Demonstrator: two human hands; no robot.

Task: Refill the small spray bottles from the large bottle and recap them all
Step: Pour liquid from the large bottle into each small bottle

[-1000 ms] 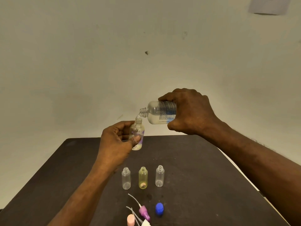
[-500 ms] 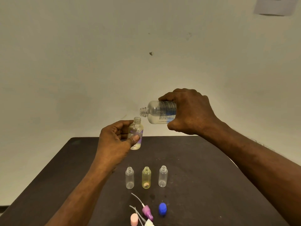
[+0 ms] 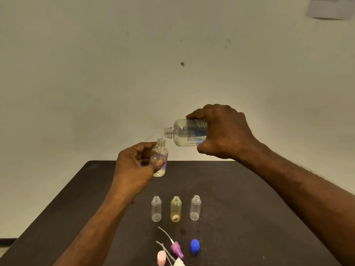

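Note:
My right hand grips the large clear bottle, tipped on its side with its open neck pointing left. A thin stream runs from that neck into a small clear bottle with a purple label, which my left hand holds upright just below. Three uncapped small bottles stand in a row on the dark table: a clear one, a yellowish one and another clear one.
Near the table's front edge lie loose caps: a purple spray head with a dip tube, a pink cap, a blue cap and a white piece. A pale wall rises behind the table.
The large bottle's neck and the small bottle's mouth had drifted apart half a second ago; now they are close again and liquid flows.

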